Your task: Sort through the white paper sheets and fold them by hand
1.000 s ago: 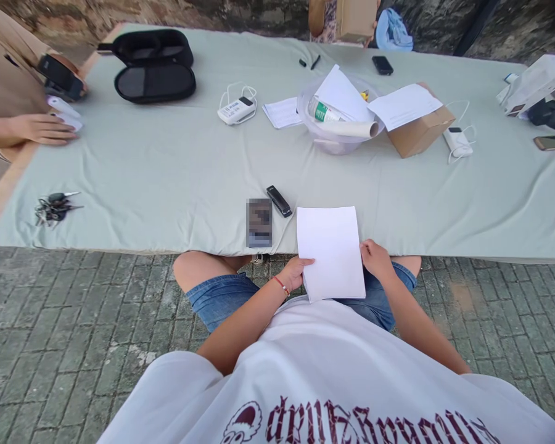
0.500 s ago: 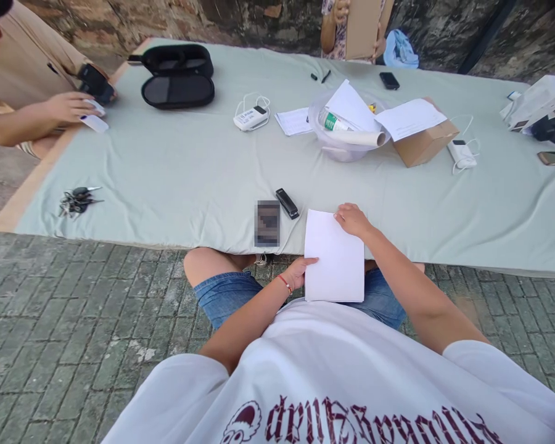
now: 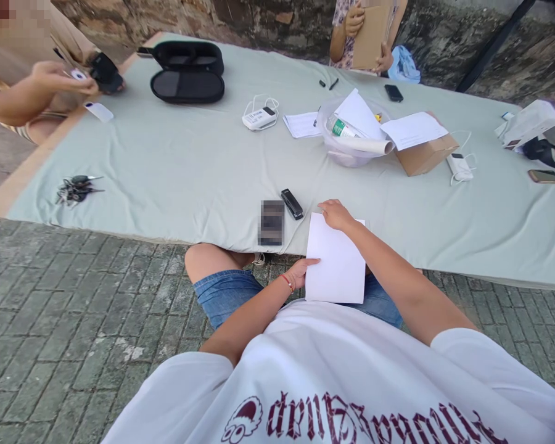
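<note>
A stack of white paper sheets (image 3: pixel 335 262) lies half on the table's near edge and half over my lap. My left hand (image 3: pixel 301 271) grips its left side, thumb on top and the other fingers hidden underneath. Above the top edge of the sheets is my right hand (image 3: pixel 335 214), palm down, with its fingers stretched out toward the left and nothing seen in them. Just left of those fingertips, a black stapler (image 3: pixel 291 204) rests on the cloth. Beside it lies a dark flat rectangle (image 3: pixel 271 223), blurred out.
Keys (image 3: pixel 78 190) lie at left. Farther back are an open black case (image 3: pixel 187 86), a white corded device (image 3: pixel 259 118), a plastic bowl (image 3: pixel 346 157) of papers and a cardboard box (image 3: pixel 425 157). Two other people sit at the table, one holding cardboard (image 3: pixel 370 38).
My right hand has moved left from the paper's top right corner toward the stapler. My left hand keeps its grip. The person at left has lifted a small white item off the table.
</note>
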### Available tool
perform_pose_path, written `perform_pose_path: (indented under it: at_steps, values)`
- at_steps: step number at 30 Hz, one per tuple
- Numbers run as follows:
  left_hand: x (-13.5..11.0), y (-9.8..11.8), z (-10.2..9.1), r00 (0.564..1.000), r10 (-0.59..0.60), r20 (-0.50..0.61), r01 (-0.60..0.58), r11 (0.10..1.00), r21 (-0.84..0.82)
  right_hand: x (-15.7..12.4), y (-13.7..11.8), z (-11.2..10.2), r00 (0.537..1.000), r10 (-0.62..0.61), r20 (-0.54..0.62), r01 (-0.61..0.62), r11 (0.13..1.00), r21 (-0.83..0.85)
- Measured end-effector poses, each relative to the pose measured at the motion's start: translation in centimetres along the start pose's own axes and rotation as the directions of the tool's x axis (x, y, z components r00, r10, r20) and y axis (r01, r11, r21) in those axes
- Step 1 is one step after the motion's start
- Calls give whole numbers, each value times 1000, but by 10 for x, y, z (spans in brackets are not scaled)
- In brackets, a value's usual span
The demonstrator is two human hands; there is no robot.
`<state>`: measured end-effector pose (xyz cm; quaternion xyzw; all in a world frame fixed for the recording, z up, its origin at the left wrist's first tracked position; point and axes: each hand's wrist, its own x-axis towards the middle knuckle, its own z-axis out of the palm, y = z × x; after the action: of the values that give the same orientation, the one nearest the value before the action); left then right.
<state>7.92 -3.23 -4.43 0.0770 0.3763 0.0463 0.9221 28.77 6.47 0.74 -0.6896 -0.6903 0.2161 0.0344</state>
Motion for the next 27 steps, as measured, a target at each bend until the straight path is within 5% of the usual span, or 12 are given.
perform_pose_path:
  at_steps: [19,27]
  values:
    - [0,-3,2,999,17,-48,-19,999,-42,3,-21,14,998,-54,-22,54,998,-15]
    - [1,-6,-1,1000,11,16,-11,999,-39,2,-20,21,996,-51,-71,53,998,34]
